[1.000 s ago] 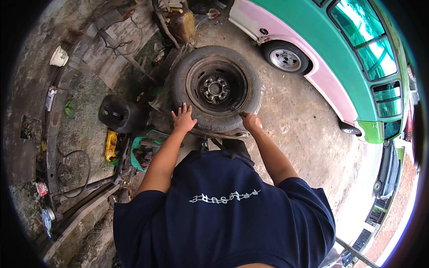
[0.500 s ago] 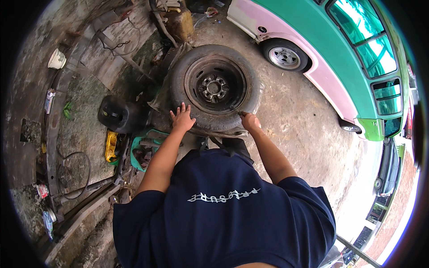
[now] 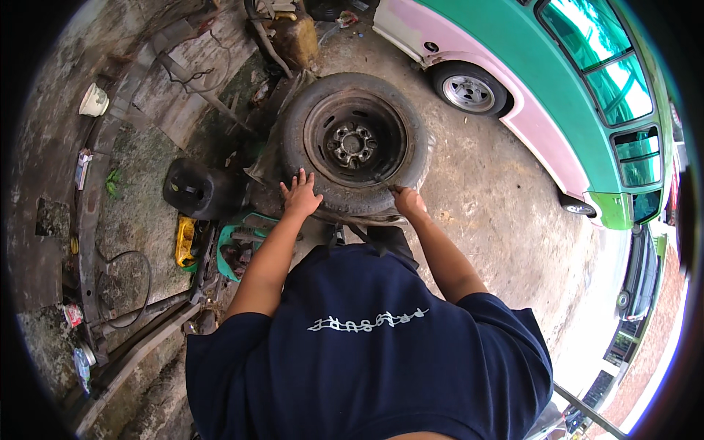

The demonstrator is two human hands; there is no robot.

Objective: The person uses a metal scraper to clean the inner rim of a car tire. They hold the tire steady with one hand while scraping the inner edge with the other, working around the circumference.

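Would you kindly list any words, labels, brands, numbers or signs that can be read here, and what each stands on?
Shirt: one line of white lettering, which I won't copy out.
Tire: any sidewall lettering is too small to read.
Box at left: print too small to read.
Red-and-white packet: too blurred to read.

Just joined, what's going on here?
A person is working with bare hands at a tyre on a dark metal wheel, lying on its side in front of them. The left hand is spread on the near-left sidewall. The right hand is curled at the near-right part of the tyre; whatever it may hold is too small to identify. A green-and-pink vehicle stands beyond, to the right.
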